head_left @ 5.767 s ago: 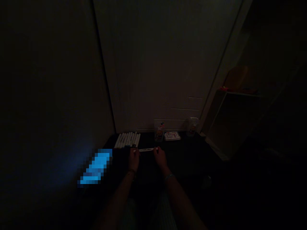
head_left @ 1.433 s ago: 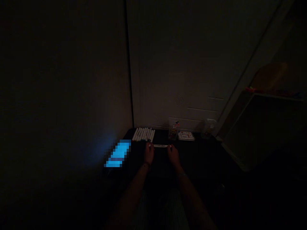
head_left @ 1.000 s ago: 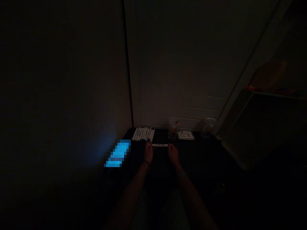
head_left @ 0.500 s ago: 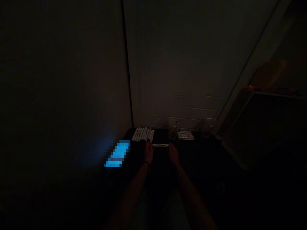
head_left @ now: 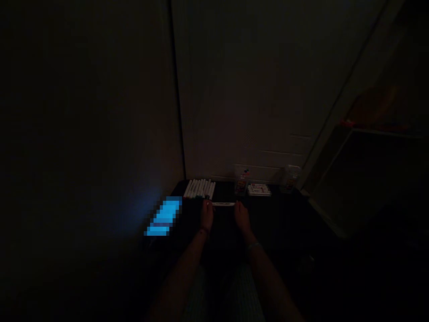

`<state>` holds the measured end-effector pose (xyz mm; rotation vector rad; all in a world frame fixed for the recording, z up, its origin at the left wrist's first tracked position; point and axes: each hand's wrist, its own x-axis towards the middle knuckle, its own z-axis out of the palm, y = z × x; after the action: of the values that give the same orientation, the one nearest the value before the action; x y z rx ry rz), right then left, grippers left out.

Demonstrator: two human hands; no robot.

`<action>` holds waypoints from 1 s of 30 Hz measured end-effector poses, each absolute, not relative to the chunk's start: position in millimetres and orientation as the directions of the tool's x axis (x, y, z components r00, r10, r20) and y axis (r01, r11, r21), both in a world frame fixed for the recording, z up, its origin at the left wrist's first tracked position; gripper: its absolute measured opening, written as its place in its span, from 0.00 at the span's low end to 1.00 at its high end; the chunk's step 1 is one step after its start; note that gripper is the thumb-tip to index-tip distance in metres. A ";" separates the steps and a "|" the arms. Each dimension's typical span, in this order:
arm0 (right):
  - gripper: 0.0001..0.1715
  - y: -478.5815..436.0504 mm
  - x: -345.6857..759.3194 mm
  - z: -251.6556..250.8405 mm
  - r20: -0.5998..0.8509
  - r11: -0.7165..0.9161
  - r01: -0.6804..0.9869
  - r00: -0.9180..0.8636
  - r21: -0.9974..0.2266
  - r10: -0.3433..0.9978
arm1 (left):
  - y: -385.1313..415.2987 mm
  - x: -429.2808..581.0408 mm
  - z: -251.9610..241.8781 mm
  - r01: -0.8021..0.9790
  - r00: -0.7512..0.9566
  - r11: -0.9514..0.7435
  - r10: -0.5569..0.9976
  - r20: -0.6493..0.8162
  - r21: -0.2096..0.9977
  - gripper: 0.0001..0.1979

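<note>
A white marker [head_left: 224, 204] with dark print on its barrel lies level between my two hands. My left hand [head_left: 207, 217] is closed on its left end, and my right hand [head_left: 242, 217] is closed on its right end. Just beyond my left hand, several white markers [head_left: 200, 188] lie side by side in a row on the dark table [head_left: 278, 219]. A stack of white markers [head_left: 259, 190] lies further right, past my right hand. The dim light hides the fine detail of my fingers.
Clear plastic packs [head_left: 241, 182] stand against the wall on both sides of the marker stack, the second pack [head_left: 290, 180] at the right. A glowing blurred screen [head_left: 164, 217] sits at the table's left edge. Shelving [head_left: 368, 129] rises at the right.
Almost nothing differs. Both hands keep their hold on the marker, and the view has shifted very slightly.
</note>
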<state>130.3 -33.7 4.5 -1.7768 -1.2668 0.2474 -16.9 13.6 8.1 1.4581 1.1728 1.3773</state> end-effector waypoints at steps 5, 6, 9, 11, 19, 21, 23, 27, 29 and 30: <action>0.26 -34.0 129.6 5.1 0.325 -0.057 0.643 0.459 -0.763 0.827 | 14.2 -17.2 7.4 0.124 -0.024 -0.246 0.968 0.251 0.961 0.11; 0.26 -34.4 129.5 5.5 0.325 -0.060 0.646 0.461 -0.761 0.826 | 13.7 -17.2 8.1 0.129 -0.024 -0.252 0.966 0.257 0.959 0.11; 0.25 -34.9 128.6 6.2 0.324 -0.070 0.649 0.466 -0.757 0.824 | 11.7 -16.7 11.5 0.127 -0.022 -0.285 0.957 0.290 0.950 0.10; 0.25 -34.2 127.8 5.7 0.323 -0.075 0.650 0.471 -0.756 0.821 | 10.5 -16.5 13.6 0.123 -0.034 -0.278 0.958 0.284 0.953 0.09; 0.24 -27.9 125.3 1.9 0.339 -0.069 0.654 0.476 -0.753 0.811 | 15.1 -19.5 13.9 0.134 -0.056 -0.235 0.968 0.245 0.963 0.11; 0.23 -28.7 124.9 2.6 0.337 -0.074 0.656 0.477 -0.751 0.811 | 15.5 -20.1 13.5 0.144 -0.045 -0.236 0.968 0.245 0.961 0.12; 0.23 -29.7 124.7 3.3 0.331 -0.083 0.655 0.483 -0.751 0.811 | 15.4 -20.3 13.2 0.140 -0.035 -0.240 0.968 0.247 0.961 0.13; 0.23 -30.4 124.6 3.6 0.325 -0.080 0.646 0.484 -0.760 0.812 | 15.9 -20.2 11.4 0.120 -0.038 -0.221 0.973 0.227 0.968 0.13; 0.23 -30.6 124.7 3.5 0.330 -0.073 0.644 0.482 -0.761 0.812 | 16.4 -20.4 10.1 0.136 -0.043 -0.220 0.973 0.227 0.966 0.11; 0.23 -30.7 124.7 3.5 0.331 -0.070 0.644 0.480 -0.762 0.813 | 16.4 -20.5 9.5 0.147 -0.046 -0.223 0.972 0.232 0.964 0.10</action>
<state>124.7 -30.7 3.5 -1.7849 -1.2343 0.2249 -20.5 16.4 9.5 1.4564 1.2442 1.3565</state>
